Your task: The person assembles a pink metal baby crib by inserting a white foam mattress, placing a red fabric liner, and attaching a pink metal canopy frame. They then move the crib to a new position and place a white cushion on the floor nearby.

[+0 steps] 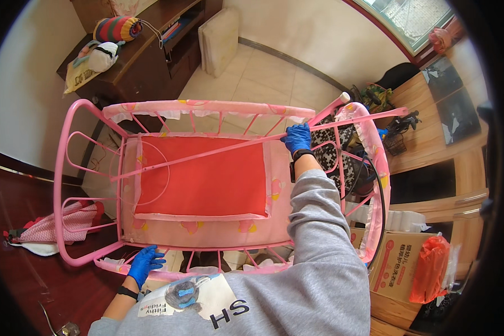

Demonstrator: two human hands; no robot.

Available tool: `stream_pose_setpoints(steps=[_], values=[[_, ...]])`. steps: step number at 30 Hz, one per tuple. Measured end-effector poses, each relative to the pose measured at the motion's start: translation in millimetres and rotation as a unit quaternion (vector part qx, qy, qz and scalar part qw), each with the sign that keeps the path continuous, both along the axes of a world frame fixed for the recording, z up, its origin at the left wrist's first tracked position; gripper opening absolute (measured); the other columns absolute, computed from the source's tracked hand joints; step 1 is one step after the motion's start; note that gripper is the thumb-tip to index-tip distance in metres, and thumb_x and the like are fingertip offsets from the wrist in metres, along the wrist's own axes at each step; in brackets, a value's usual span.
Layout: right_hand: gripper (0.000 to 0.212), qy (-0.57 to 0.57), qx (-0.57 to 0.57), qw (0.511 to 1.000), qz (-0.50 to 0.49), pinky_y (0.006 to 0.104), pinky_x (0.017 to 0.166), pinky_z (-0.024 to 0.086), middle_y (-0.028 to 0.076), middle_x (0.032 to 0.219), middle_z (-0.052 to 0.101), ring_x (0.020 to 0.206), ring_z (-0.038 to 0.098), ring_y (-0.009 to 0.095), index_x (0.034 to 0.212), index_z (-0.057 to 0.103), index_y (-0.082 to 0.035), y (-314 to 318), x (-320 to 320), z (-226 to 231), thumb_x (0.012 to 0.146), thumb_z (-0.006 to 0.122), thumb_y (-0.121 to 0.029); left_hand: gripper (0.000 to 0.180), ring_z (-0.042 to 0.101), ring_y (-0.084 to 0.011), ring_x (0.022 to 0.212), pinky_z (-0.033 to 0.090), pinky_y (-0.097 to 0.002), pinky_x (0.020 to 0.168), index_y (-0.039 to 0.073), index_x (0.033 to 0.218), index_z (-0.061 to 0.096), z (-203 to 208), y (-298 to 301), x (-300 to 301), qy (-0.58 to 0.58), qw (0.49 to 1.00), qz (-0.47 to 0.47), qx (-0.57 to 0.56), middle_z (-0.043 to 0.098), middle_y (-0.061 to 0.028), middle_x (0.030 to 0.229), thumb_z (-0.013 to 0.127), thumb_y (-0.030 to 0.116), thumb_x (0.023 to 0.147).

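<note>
A pink metal crib stands in front of me, with a pink patterned lining and a red rectangular pad on its bottom. My right hand, in a blue glove, is closed round a long thin pink rod that slants over the crib from lower left to upper right. A thin pink hoop shows around the rod's left part. My left hand, also gloved in blue, rests at the near left rail with its fingers apart, holding nothing. A thicker pink tube with a pale end lies beyond my right hand.
A brown cabinet at the far left carries a striped roll. White boards lean beside it. To the right are a cardboard box, an orange plastic bag and wooden cupboards. A black cable hangs along the crib's right end.
</note>
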State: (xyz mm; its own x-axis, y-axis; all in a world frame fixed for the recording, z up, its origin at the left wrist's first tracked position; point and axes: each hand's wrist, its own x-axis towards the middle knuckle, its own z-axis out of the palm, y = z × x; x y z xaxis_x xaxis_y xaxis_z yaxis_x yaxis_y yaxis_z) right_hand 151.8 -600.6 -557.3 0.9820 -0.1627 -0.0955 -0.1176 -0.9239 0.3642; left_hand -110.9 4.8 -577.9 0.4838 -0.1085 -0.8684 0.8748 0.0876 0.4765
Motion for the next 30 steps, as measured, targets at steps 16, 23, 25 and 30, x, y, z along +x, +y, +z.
stream_pose_setpoints(steps=[16, 23, 25, 30], values=[[0.043, 0.031, 0.102, 0.984, 0.145, 0.0441, 0.063, 0.049, 0.015, 0.069, 0.064, 0.069, 0.063, 0.034, 0.071, 0.065, -0.008, -34.6, 25.7, 28.4, 0.074, 0.064, -0.051, 0.046, 0.063, -0.0247, 0.093, 0.051, -0.0344, 0.082, 0.006, 0.132, 0.042, 1.9, -31.6, 3.1, 0.004, 0.998, -0.058, -0.006, 0.061, -0.0162, 0.112, 0.051, 0.03, 0.094], [0.038, 0.011, 0.161, 0.978, 0.134, 0.0448, 0.066, 0.048, 0.017, 0.072, 0.063, 0.072, 0.062, 0.035, 0.073, 0.063, -0.007, -25.1, 19.5, 5.6, 0.073, 0.067, -0.045, 0.045, 0.064, -0.0269, 0.094, 0.051, -0.0357, 0.081, 0.008, 0.133, 0.042, -3.5, -45.5, 8.9, 0.018, 0.997, -0.072, -0.005, 0.061, -0.0171, 0.113, 0.05, 0.03, 0.094], [0.035, 0.009, 0.18, 0.973, 0.146, 0.0445, 0.066, 0.047, 0.016, 0.073, 0.063, 0.073, 0.061, 0.035, 0.073, 0.063, -0.007, -25.2, 18.4, 5.7, 0.071, 0.07, -0.042, 0.043, 0.065, -0.0255, 0.092, 0.051, -0.0339, 0.079, 0.009, 0.131, 0.044, -4.6, -45.5, 11.6, 0.013, 0.997, -0.075, -0.002, 0.061, -0.0158, 0.112, 0.05, 0.031, 0.094], [0.033, -0.006, 0.201, 0.963, 0.179, 0.0437, 0.066, 0.047, 0.014, 0.073, 0.063, 0.073, 0.061, 0.034, 0.074, 0.063, -0.008, -18.2, 20.5, -1.4, 0.069, 0.072, -0.039, 0.042, 0.066, -0.0221, 0.088, 0.052, -0.0305, 0.074, 0.009, 0.13, 0.046, -5.8, -47.2, 16.2, 0.017, 0.997, -0.071, 0.01, 0.063, -0.0131, 0.109, 0.052, 0.031, 0.094]])
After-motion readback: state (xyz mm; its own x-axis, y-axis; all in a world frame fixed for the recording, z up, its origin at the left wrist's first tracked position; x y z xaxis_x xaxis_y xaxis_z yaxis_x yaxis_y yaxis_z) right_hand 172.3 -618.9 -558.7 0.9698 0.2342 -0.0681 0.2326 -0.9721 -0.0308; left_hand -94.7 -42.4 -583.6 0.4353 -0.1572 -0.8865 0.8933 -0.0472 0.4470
